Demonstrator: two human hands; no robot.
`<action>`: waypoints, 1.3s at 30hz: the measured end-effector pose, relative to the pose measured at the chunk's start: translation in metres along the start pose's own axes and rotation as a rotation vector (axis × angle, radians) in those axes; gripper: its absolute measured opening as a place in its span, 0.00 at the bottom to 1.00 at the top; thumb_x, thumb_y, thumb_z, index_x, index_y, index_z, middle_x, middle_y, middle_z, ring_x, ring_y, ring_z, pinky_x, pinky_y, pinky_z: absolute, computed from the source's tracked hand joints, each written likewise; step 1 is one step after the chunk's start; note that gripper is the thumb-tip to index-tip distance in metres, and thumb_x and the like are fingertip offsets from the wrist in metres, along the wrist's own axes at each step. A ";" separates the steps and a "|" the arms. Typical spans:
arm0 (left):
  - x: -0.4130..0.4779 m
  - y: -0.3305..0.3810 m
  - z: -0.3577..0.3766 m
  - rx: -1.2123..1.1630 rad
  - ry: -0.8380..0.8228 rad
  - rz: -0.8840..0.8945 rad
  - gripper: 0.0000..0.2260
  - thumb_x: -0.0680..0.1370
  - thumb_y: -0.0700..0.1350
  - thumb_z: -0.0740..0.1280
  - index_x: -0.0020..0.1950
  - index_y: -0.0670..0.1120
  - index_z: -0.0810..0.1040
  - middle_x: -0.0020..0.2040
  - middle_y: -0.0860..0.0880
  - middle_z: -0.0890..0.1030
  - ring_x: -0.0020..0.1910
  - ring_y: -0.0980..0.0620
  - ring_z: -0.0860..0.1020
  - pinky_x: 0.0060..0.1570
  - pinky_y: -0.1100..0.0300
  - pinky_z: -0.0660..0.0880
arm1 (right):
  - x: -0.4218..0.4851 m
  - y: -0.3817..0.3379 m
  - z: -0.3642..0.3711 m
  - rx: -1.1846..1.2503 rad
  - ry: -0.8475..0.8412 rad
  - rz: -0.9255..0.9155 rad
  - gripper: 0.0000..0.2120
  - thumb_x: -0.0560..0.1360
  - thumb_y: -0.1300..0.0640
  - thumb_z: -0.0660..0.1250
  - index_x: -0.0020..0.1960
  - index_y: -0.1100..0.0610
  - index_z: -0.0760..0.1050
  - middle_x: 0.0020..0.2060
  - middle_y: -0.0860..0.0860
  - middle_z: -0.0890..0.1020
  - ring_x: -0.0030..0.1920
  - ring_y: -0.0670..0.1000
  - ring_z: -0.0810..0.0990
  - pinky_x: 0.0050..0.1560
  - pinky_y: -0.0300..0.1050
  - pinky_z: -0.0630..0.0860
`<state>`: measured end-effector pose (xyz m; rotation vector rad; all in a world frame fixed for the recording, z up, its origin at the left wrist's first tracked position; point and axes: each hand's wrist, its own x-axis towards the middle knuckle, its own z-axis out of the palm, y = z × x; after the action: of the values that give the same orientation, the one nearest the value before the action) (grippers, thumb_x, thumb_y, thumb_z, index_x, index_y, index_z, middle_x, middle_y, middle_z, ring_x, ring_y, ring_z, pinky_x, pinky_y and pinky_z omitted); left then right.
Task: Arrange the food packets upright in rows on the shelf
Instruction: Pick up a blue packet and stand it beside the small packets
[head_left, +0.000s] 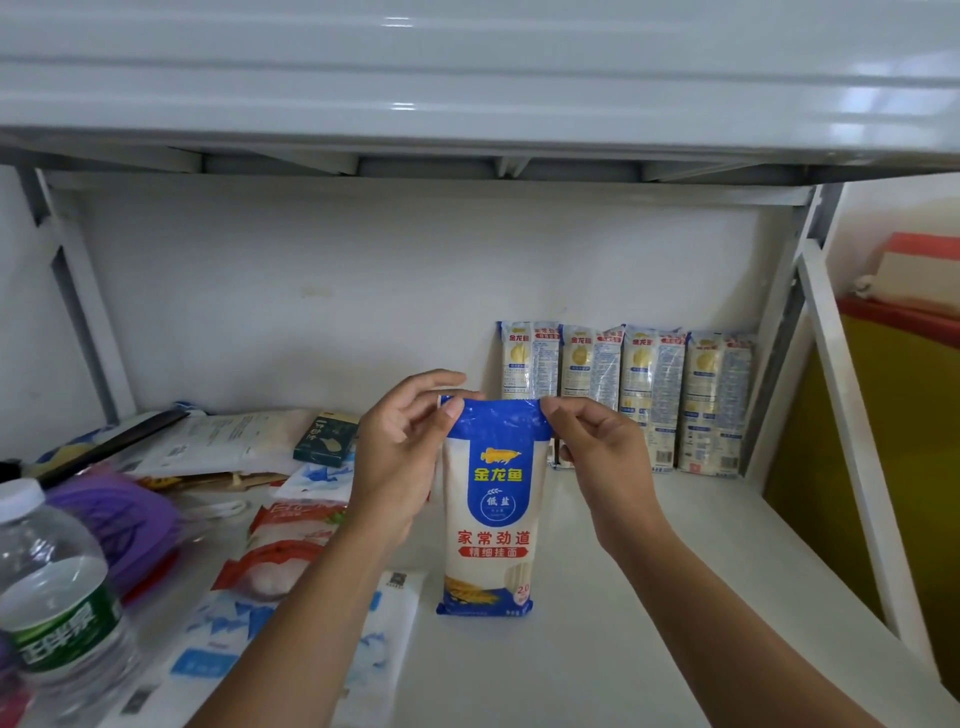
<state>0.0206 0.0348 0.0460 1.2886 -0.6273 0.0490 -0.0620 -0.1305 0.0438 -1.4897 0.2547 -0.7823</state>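
A tall blue and white noodle packet (493, 525) stands upright on the white shelf (649, 597), near the middle. My left hand (400, 462) pinches its top left corner and my right hand (602, 457) pinches its top right corner. Behind it, several matching noodle packets (654, 400) stand upright in a row against the back wall at the right. More packets lie flat in a heap at the left: a red and white one (280, 551) and blue and white ones (218, 649).
A water bottle with a green label (57, 597) stands at the front left, beside a purple object (119, 519). A dark green box (324, 439) lies behind the heap. The upper shelf (467, 88) hangs close overhead. A white upright post (862, 467) borders the right side.
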 end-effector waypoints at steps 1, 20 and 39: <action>-0.001 0.000 0.000 0.043 -0.010 0.040 0.07 0.82 0.40 0.68 0.58 0.44 0.82 0.52 0.51 0.88 0.52 0.53 0.86 0.38 0.64 0.82 | -0.001 0.000 -0.001 0.015 -0.009 -0.019 0.05 0.80 0.53 0.69 0.51 0.54 0.83 0.44 0.45 0.89 0.43 0.38 0.85 0.38 0.32 0.77; 0.000 -0.005 -0.004 0.283 0.088 0.085 0.07 0.76 0.44 0.76 0.50 0.55 0.84 0.47 0.51 0.87 0.46 0.53 0.87 0.32 0.59 0.82 | 0.001 -0.002 -0.002 -0.235 -0.113 -0.220 0.12 0.79 0.57 0.71 0.50 0.39 0.82 0.46 0.42 0.87 0.49 0.45 0.85 0.42 0.44 0.86; 0.000 -0.002 -0.001 0.199 0.172 0.003 0.04 0.76 0.44 0.76 0.48 0.52 0.86 0.44 0.51 0.89 0.41 0.53 0.88 0.26 0.63 0.79 | 0.005 -0.002 -0.003 -0.221 -0.113 -0.172 0.08 0.80 0.56 0.69 0.54 0.43 0.81 0.49 0.41 0.85 0.54 0.42 0.83 0.43 0.43 0.86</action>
<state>0.0216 0.0347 0.0442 1.4579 -0.4850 0.2275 -0.0604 -0.1356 0.0466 -1.7766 0.1321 -0.8228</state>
